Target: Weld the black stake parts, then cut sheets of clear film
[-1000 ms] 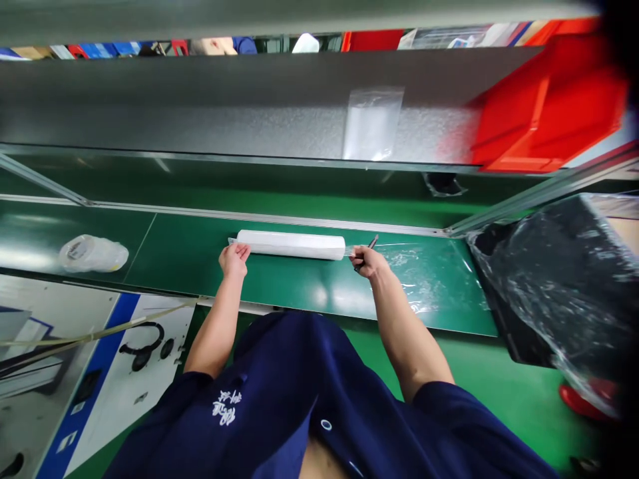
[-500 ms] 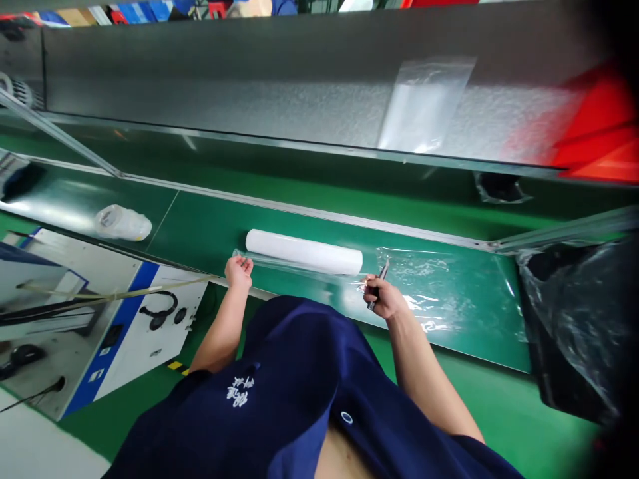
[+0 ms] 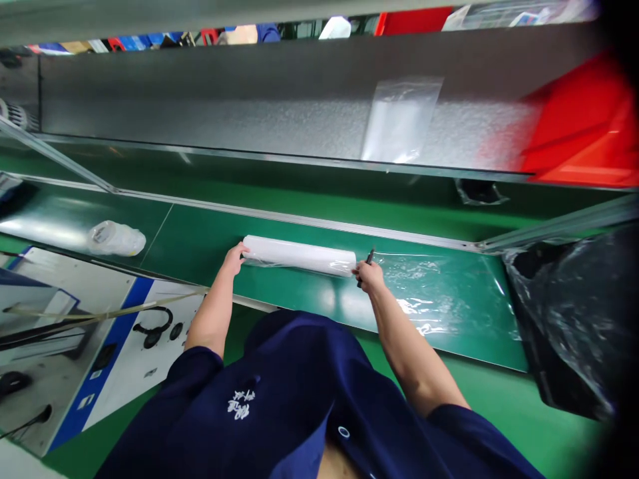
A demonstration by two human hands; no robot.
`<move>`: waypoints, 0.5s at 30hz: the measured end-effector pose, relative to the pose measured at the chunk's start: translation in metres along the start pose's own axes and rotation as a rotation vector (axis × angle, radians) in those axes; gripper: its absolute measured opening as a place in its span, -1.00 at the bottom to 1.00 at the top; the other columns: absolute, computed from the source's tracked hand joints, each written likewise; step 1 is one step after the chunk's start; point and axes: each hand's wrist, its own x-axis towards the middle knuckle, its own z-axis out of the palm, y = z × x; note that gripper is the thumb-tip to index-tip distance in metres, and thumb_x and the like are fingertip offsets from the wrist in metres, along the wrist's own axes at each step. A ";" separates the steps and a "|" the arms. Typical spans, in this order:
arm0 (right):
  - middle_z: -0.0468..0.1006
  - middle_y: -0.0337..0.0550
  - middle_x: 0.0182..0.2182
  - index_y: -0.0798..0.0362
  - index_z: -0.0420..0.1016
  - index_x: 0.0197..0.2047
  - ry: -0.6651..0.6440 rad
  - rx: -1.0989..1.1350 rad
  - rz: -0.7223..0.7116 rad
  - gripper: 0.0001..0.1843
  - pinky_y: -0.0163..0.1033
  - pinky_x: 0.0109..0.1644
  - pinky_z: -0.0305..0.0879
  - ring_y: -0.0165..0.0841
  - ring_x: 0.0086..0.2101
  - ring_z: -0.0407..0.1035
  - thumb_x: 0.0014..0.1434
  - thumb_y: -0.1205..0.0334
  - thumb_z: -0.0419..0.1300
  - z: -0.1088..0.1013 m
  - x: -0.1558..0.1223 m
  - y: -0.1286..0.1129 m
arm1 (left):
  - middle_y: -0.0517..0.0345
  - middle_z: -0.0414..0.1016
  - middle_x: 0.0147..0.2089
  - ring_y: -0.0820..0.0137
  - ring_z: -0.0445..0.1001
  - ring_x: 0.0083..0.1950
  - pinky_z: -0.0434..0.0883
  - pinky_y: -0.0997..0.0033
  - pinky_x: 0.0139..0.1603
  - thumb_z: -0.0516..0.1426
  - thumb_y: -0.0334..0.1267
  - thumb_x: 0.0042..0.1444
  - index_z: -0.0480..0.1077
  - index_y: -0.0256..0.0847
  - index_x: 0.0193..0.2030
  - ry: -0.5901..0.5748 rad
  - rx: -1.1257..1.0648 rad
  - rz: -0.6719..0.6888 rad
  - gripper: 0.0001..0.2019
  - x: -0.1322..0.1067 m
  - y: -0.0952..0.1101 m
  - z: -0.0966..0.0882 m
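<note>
A long white roll (image 3: 299, 255) lies on the green worktop, with clear plastic film along its near side. My left hand (image 3: 234, 258) is at the roll's left end, its fingers closed on the edge of the film there. At the right end is my right hand (image 3: 369, 274), wrapped round a dark, slim knife-like tool (image 3: 370, 256) that points away from me. That hand's fingertips also touch the film or the roll's end; I cannot tell which. A sheet of clear plastic film (image 3: 439, 289) lies flat to the right of my right hand.
A plastic-wrapped white roll (image 3: 116, 238) lies further left on the worktop (image 3: 194, 233). On the right stands a black bin (image 3: 554, 359) with a plastic liner. A metal shelf (image 3: 249, 120) above carries a clear bag (image 3: 402, 120) and a red bin (image 3: 584, 133).
Both hands have moved forward to the ends of the white roll, bringing the film from in front of it up against its near side. The view has shifted slightly.
</note>
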 end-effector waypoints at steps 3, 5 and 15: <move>0.30 -0.31 -0.69 0.00 0.17 -0.47 -0.019 -0.034 0.043 -0.70 -0.47 -0.73 -0.04 -0.46 -0.67 0.28 -0.10 0.56 0.18 0.012 0.011 0.000 | 0.05 0.61 -0.12 0.12 0.45 0.12 0.35 -0.02 0.19 0.23 -0.37 -0.30 0.47 -0.17 -0.41 -0.050 0.064 -0.036 -0.80 0.015 0.002 0.006; 0.30 -0.30 -0.70 0.01 0.18 -0.48 -0.058 -0.051 0.039 -0.71 -0.47 -0.72 -0.01 -0.48 -0.67 0.25 -0.11 0.57 0.16 0.013 0.014 0.000 | 0.05 0.60 -0.21 0.12 0.46 0.09 0.34 -0.03 0.17 0.22 -0.39 -0.32 0.45 -0.17 -0.46 -0.054 0.098 -0.051 -0.82 0.023 0.005 0.006; 0.27 -0.33 -0.71 0.01 0.17 -0.51 -0.140 -0.046 -0.054 -0.73 -0.46 -0.70 -0.02 -0.49 -0.65 0.22 -0.11 0.50 0.19 0.022 0.041 -0.016 | 0.01 0.51 -0.33 0.19 0.51 -0.14 0.46 0.16 -0.11 0.27 -0.37 -0.33 0.40 -0.19 -0.47 -0.013 0.228 -0.025 -0.81 0.075 0.032 0.032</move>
